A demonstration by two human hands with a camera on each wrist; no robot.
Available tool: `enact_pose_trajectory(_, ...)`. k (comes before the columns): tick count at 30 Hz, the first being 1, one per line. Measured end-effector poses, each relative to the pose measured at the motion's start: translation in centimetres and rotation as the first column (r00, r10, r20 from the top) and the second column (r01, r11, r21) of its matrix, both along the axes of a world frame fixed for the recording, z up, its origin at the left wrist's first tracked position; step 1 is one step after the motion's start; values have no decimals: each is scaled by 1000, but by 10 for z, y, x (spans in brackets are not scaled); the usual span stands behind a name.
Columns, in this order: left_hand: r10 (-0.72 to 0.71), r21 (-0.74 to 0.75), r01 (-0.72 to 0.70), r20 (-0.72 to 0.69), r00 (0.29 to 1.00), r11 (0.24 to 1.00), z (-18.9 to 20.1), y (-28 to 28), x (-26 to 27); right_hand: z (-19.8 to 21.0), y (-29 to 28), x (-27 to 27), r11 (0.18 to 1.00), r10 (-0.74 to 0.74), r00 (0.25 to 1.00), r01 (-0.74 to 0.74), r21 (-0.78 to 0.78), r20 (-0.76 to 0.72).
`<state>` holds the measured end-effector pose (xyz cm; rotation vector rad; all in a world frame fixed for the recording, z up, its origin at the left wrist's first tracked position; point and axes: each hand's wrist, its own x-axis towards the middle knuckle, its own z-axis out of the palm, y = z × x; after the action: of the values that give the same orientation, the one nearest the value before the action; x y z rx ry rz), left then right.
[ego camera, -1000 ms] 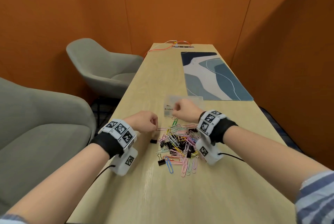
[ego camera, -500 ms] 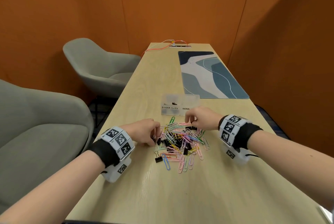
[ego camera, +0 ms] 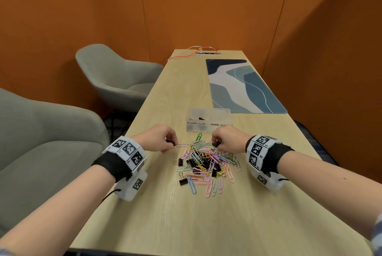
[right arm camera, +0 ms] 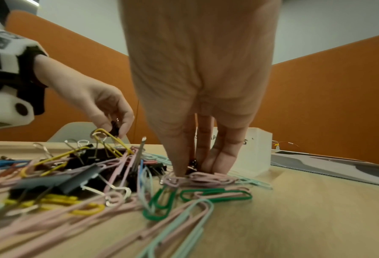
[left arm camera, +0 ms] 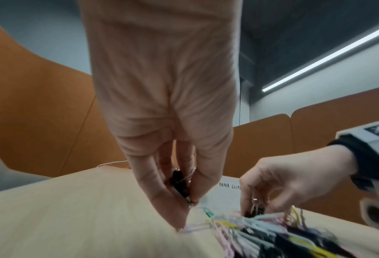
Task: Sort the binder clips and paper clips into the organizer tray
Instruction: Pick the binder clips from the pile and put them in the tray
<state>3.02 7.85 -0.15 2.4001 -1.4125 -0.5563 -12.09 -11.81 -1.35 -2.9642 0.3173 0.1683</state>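
A heap of coloured paper clips and black binder clips lies on the wooden table. Behind it stands a clear organizer tray with compartments labelled BINDER CLIPS and PAPER CLIPS; a black clip lies in the left one. My left hand is at the heap's far left edge, pinching a small black binder clip between thumb and fingers. My right hand is at the heap's far side, fingertips down on a black binder clip and pinching it. A pink paper clip lies between the hands.
A blue patterned desk mat lies beyond the tray on the right. Two grey armchairs stand along the table's left side. An orange cable runs to a socket strip at the far end. Orange walls close in all round.
My right hand came back from over the tray down to the heap and took hold of a black binder clip. My left hand moved forward along the heap's left edge, now holding a black clip.
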Motion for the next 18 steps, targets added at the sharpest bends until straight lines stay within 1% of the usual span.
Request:
enact_pose_trajectory(4, 39, -38, -40, -31, 999, 998, 18, -16, 2, -2, 2, 0, 1000, 25, 1000, -25, -16, -6)
enact_pose_trajectory(8, 79, -146, -85, -43, 996, 986, 35, -48, 2, -4, 3, 0, 998, 37, 999, -36, -43, 10)
enact_pose_trajectory(11, 118, -217, -119, -15, 993, 969, 38, -77, 2, -4, 0, 0, 1000, 16, 999, -16, -4, 44)
enact_pose_trajectory(13, 142, -243, -136, 5, 990, 960, 36, -94, 1, -1, -5, 0, 997, -36, 996, 31, 65, 81)
enact_pose_trajectory(15, 163, -245, -148, 41, 986, 958, 34, -106, 1, 5, -12, 1, 976, -119, 988, 98, 196, 94)
enact_pose_trajectory(16, 169, -237, -150, 62, 984, 960, 32, -110, 1, 9, -16, 2, 944, -168, 982, 134, 301, 90)
enact_pose_trajectory(18, 171, -211, -146, 108, 979, 967, 29, -115, 2, 21, -24, 5, 839, -262, 964, 200, 505, 53)
